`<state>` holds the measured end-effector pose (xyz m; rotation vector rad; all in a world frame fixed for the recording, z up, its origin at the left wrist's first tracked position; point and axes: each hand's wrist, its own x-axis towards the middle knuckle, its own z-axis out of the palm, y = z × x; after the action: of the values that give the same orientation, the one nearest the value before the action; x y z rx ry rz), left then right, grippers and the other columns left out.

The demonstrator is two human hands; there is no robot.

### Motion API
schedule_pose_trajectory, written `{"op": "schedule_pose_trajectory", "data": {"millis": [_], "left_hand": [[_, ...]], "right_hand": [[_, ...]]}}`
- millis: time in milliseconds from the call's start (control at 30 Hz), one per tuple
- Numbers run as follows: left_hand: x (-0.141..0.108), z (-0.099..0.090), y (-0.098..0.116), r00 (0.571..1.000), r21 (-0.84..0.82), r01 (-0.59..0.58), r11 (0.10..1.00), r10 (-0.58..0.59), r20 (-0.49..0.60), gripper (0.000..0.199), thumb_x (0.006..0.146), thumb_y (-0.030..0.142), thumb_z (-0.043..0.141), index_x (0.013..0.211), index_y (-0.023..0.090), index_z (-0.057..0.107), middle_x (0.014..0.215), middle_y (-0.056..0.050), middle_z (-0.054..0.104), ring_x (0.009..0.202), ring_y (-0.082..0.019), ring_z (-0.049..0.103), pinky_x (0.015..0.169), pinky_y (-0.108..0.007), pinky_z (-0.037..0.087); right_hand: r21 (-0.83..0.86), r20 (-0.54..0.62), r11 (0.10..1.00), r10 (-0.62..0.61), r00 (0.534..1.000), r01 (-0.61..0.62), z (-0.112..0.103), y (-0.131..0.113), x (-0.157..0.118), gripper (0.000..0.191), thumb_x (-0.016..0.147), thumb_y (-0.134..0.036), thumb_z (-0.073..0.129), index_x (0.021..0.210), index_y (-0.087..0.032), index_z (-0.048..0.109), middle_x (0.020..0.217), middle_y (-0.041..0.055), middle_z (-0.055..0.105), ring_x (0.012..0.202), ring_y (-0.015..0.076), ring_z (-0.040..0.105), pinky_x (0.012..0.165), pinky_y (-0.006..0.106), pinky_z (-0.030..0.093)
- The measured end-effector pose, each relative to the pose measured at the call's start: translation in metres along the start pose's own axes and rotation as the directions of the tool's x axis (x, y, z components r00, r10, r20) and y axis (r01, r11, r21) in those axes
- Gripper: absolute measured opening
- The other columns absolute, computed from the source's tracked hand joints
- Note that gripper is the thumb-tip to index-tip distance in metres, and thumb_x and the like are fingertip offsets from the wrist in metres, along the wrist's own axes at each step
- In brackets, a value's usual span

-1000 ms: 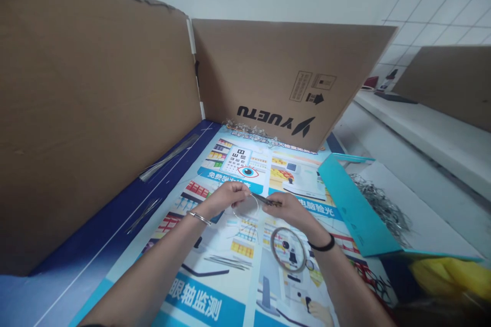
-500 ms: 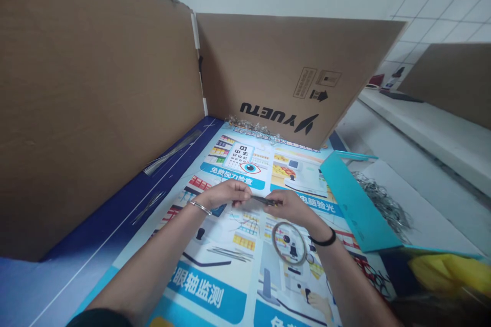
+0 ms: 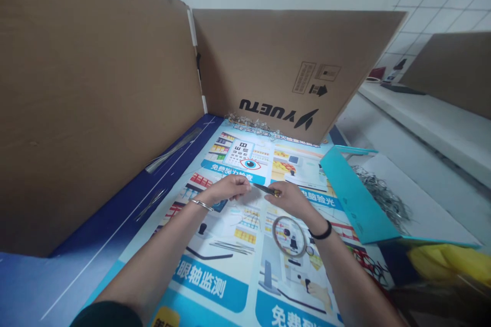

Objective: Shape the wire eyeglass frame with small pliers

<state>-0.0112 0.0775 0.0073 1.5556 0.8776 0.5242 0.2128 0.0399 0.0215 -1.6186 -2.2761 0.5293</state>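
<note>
My right hand [image 3: 289, 198] is wrapped around the handle end of a dark tool [image 3: 264, 188], and it is holding tight. The tool's thin nose points left, just beside the fingertips of my left hand [image 3: 235, 187]. Those fingers are pinched together on what looks like a thin wire [image 3: 250, 187] (it is so skinny and blurry that I can't tell its shape). Both hands are on the far side of the big round ring [image 3: 273, 236], with the tool and the thin wire there too. Left of the ring lie some loose strips [image 3: 232, 247], and to its right is a teal box [image 3: 355, 202] with tangled wire [image 3: 379, 198] inside.

I think the tool is hard and a bit heavy, so the handle is the best place to hold it. The wire should be light, springy and easy to bend. It could slip, so I would pinch it close to the tool's nose, but not squeeze too hard.
</note>
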Motion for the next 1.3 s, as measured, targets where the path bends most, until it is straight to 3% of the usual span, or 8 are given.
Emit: {"op": "schedule_pose_trajectory", "data": {"millis": [167, 300, 400, 533, 933, 1300], "left_hand": [[0.003, -0.002, -0.002, 0.985, -0.010, 0.030, 0.999, -0.032, -0.168, 0.014, 0.071, 0.030, 0.055, 0.070, 0.016, 0.055, 0.051, 0.006, 0.046, 0.039, -0.004, 0.038, 0.037, -0.016, 0.024], [0.006, -0.004, -0.005, 0.957, -0.090, 0.035, 0.995, -0.060, -0.285, 0.014, 0.070, 0.029, 0.055, 0.068, 0.016, 0.054, 0.053, 0.005, 0.049, 0.039, -0.004, 0.039, 0.038, -0.016, 0.026], [0.007, -0.005, -0.009, 0.940, -0.164, -0.034, 0.986, -0.024, -0.341, 0.018, 0.070, 0.033, 0.057, 0.067, 0.017, 0.051, 0.052, 0.005, 0.049, 0.039, -0.004, 0.039, 0.038, -0.017, 0.026], [0.008, -0.005, -0.012, 0.915, -0.229, -0.129, 0.965, 0.028, -0.401, 0.020, 0.071, 0.034, 0.057, 0.065, 0.017, 0.049, 0.053, 0.005, 0.048, 0.038, -0.003, 0.037, 0.037, -0.017, 0.024], [0.009, -0.002, -0.011, 0.872, -0.243, -0.181, 0.953, 0.042, -0.488, 0.020, 0.072, 0.034, 0.057, 0.068, 0.016, 0.049, 0.053, 0.006, 0.045, 0.038, -0.003, 0.035, 0.036, -0.017, 0.024], [0.009, -0.002, -0.013, 0.885, -0.200, -0.176, 0.964, 0.066, -0.460, 0.021, 0.074, 0.036, 0.056, 0.068, 0.017, 0.049, 0.053, 0.006, 0.046, 0.040, -0.004, 0.036, 0.038, -0.017, 0.027]], "right_hand": [[-0.267, 0.086, 0.964, 0.026, 0.996, -0.002, -0.012, -0.010, -0.008, 0.020, 0.076, -0.035, 0.054, 0.085, -0.020, 0.063, 0.083, 0.0030, 0.065, 0.076, 0.0161, 0.056, 0.059, 0.023, 0.031], [-0.450, 0.222, 0.878, -0.064, 0.973, 0.160, -0.019, -0.024, -0.017, 0.014, 0.076, -0.030, 0.054, 0.078, -0.020, 0.063, 0.081, 0.0040, 0.064, 0.077, 0.0177, 0.057, 0.058, 0.025, 0.028], [-0.505, 0.262, 0.830, -0.116, 0.958, 0.238, -0.017, -0.036, -0.021, 0.013, 0.076, -0.026, 0.053, 0.077, -0.018, 0.063, 0.079, 0.0051, 0.064, 0.076, 0.0183, 0.056, 0.060, 0.026, 0.029], [-0.531, 0.268, 0.803, -0.144, 0.953, 0.271, -0.006, -0.047, -0.021, 0.013, 0.077, -0.024, 0.052, 0.077, -0.016, 0.063, 0.079, 0.0073, 0.063, 0.076, 0.0189, 0.055, 0.065, 0.029, 0.030], [-0.514, 0.167, 0.812, -0.219, 0.961, 0.275, 0.020, -0.066, -0.020, 0.012, 0.079, -0.018, 0.051, 0.078, -0.017, 0.062, 0.078, 0.0081, 0.059, 0.079, 0.0193, 0.050, 0.068, 0.032, 0.026], [-0.535, 0.155, 0.779, -0.289, 0.945, 0.326, 0.041, -0.079, -0.014, 0.013, 0.077, -0.008, 0.051, 0.073, -0.017, 0.060, 0.073, 0.0065, 0.058, 0.072, 0.0189, 0.048, 0.062, 0.032, 0.024]]}}
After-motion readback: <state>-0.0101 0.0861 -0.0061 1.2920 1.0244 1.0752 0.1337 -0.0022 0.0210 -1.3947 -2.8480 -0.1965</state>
